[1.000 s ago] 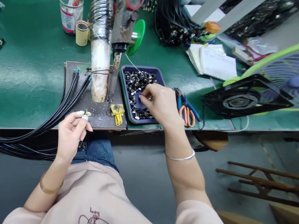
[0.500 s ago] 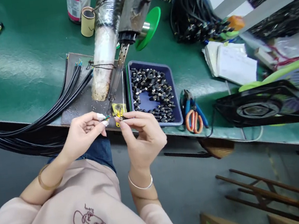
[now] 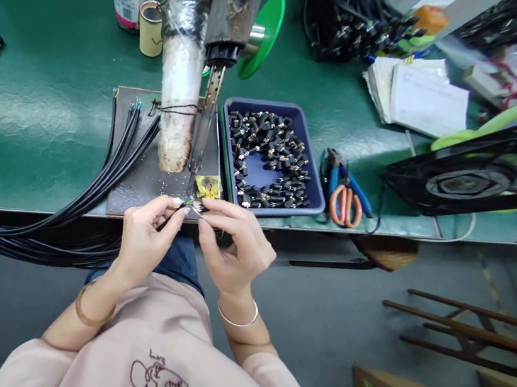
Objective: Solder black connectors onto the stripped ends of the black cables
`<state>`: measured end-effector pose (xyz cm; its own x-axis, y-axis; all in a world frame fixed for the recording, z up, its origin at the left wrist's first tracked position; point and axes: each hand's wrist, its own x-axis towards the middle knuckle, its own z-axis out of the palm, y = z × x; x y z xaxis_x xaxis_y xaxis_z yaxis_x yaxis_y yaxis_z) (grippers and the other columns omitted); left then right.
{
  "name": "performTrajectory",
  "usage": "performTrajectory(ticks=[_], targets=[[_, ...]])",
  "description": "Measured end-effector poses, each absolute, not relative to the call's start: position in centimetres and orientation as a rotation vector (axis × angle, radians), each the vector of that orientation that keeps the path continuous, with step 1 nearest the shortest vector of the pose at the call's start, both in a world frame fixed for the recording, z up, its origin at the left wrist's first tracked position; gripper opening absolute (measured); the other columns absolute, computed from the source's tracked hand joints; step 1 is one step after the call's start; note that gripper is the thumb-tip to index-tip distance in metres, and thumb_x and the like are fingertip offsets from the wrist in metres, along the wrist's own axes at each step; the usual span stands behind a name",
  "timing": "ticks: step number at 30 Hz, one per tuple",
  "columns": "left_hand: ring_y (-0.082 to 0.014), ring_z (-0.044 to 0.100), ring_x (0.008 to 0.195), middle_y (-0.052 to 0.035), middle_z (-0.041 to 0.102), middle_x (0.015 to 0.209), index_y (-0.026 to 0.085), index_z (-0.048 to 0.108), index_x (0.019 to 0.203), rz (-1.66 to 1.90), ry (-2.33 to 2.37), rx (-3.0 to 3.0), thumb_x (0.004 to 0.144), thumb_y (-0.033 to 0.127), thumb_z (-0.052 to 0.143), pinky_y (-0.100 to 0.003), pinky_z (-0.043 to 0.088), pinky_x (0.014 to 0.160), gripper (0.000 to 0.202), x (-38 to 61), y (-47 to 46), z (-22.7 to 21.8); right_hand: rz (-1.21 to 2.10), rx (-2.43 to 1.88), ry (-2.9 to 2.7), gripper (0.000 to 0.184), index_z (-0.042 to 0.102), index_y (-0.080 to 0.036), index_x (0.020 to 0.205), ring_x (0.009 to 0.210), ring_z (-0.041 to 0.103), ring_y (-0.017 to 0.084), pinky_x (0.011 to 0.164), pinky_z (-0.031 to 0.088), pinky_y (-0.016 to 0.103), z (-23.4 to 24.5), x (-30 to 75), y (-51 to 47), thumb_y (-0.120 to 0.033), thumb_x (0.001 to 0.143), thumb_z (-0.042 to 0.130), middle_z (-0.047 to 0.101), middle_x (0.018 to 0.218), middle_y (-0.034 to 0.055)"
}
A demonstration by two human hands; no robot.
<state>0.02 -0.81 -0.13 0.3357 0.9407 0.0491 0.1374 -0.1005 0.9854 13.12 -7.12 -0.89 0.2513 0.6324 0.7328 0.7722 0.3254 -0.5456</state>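
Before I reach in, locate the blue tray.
In the head view, the blue tray sits just right of center on the green table, between the dark board and the orange-handled tool, beyond the right hand.

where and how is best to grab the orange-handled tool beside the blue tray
Probably by the looped ends of its orange handles, coming from above and the near edge of the green table: they point toward that edge. Blue handles lie close beside them, so a sideways approach from the right looks more awkward.
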Motion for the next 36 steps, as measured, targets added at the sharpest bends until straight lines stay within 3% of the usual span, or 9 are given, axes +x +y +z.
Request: performTrajectory(ticks=[6,11,14,19,28,36], targets=[[-0.0089,0.054,0.05,0.0012,0.061,0.056,0.013,0.074,0.087,0.903,0.916,1.338,0.084,0.026,0.07,-0.02,0.045,0.051,0.014,0.1,-0.6,0.5,0.05,-1.395,-1.274,0.009,0.064,-0.024,0.097,0.086,0.077,0.016,0.071,0.065,0.028,-1.9,13.3,-6.9,-0.017,0.093,0.061,0.078,0.099,0.0024],[-0.0052,0.043,0.042,0.0027,0.06,0.055,0.014,0.068,0.078,0.835,0.84,1.159,0.077,0.026,0.074,-0.018,0.035,0.042,0.013,0.3,0.0,0.8,0.282,-1.398,-1.121,0.005,0.059,-0.022,0.09,0.085,0.077,0.016,0.069,0.064,0.028,-2.1,13.0,-6.7,-0.024,0.094,0.061,0.077,0.099,0.0041],[-0.0036,0.035,0.04,0.0062,0.053,0.05,0.016,0.061,0.072,0.799,0.819,1.14,0.076,0.024,0.073,-0.017,0.027,0.039,0.015,0.5,0.3,0.9,0.278,-1.39,-1.132,0.006,0.059,-0.022,0.089,0.088,0.077,0.017,0.071,0.065,0.03,-2.1,12.9,-6.6,-0.024,0.091,0.065,0.076,0.1,0.0041],[-0.0047,0.03,0.044,0.0086,0.04,0.049,0.016,0.06,0.071,0.835,0.799,1.183,0.08,0.028,0.069,-0.018,0.027,0.042,0.017,0.8,0.5,1.0,0.273,-1.353,-1.18,0.008,0.06,-0.022,0.084,0.09,0.075,0.016,0.077,0.064,0.031,-2.1,13.0,-6.2,-0.018,0.089,0.066,0.076,0.099,0.0037],[-0.0053,0.029,0.048,0.0072,0.037,0.055,0.018,0.051,0.069,0.876,0.84,1.25,0.082,0.029,0.067,-0.019,0.025,0.045,0.024,1.2,0.5,0.6,0.157,-1.361,-1.265,0.01,0.059,-0.023,0.083,0.091,0.073,0.016,0.075,0.065,0.033,-1.9,13.0,-5.5,-0.016,0.088,0.064,0.073,0.1,0.0034],[-0.0053,0.03,0.05,0.0067,0.038,0.057,0.018,0.051,0.072,0.902,0.852,1.271,0.083,0.028,0.063,-0.018,0.027,0.046,0.019,1.4,0.8,0.9,0.121,-1.355,-1.28,0.01,0.059,-0.024,0.085,0.092,0.073,0.017,0.076,0.066,0.036,-1.8,12.9,-5.0,-0.016,0.088,0.065,0.072,0.102,0.0034]])
